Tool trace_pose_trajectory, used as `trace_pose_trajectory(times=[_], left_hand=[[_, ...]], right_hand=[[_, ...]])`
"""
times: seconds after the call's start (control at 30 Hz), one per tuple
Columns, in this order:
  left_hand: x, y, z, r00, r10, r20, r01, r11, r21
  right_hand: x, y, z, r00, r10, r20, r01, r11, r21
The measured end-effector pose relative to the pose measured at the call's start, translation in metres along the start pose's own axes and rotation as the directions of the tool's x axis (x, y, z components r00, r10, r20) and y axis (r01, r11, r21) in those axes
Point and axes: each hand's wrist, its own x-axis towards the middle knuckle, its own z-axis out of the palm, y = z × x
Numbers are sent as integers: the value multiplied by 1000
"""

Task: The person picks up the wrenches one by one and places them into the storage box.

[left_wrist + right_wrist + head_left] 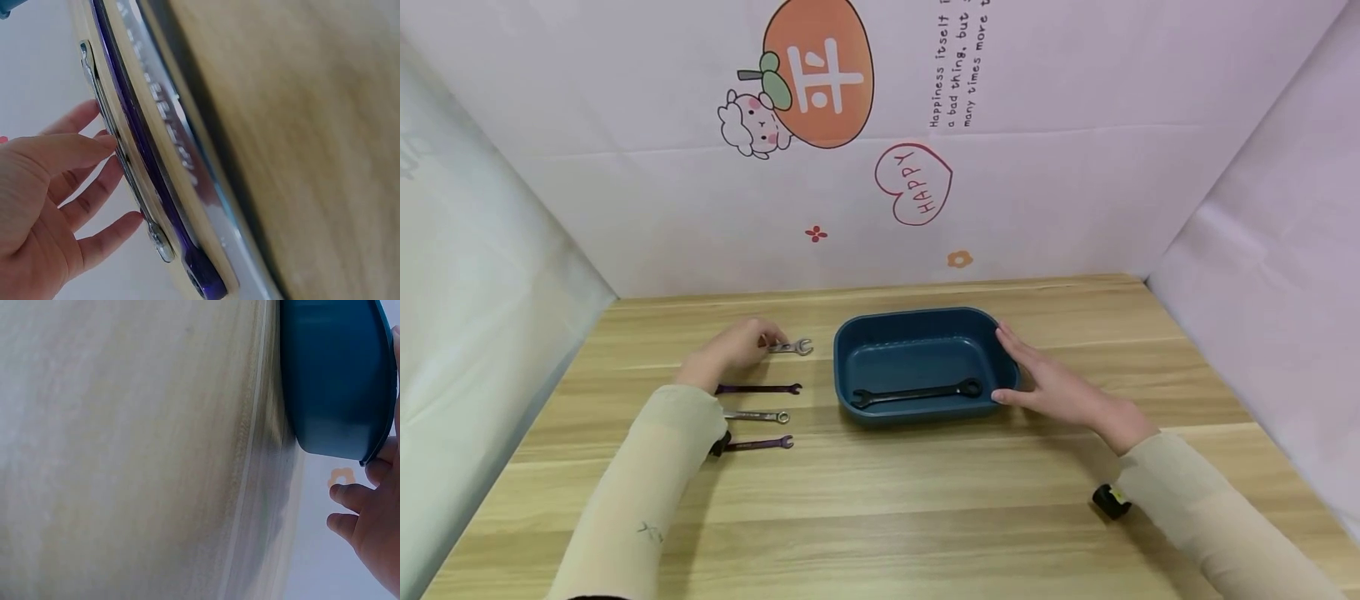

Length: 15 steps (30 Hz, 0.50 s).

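Head view: far silver wrench (793, 347) lies under left hand (739, 344), seemingly pinched.

A strip of bare table (817, 392) parts four wrenches (767, 389) from the open-topped tray (917, 416). The right hand (1054, 385) blocks the tray's right end; the wall (1045, 208) stands behind.

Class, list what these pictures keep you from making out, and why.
Head: left end of nearer silver wrench, behind left sleeve.
Head: rest of printed English text, cut off by top edge.
Left wrist: that wrench's lettering, blurred.
Right wrist: black wrench, hidden by blue tray.
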Motion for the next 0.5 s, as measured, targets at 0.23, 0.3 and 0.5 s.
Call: trace_pose_trajectory(times=[0.23, 0.3, 0.5], left_hand=[[1, -1, -1, 1000, -9, 6, 9, 1000, 10], [1, -1, -2, 1000, -15, 5, 15, 1000, 13], [2, 1, -1, 1000, -17, 8, 17, 1000, 19]], right_hand=[[3, 1, 2, 1000, -9, -4, 9, 1000, 1], [4, 1, 3, 1000, -14, -4, 14, 1000, 1], [2, 2, 2, 1000, -3, 0, 3, 1000, 3]])
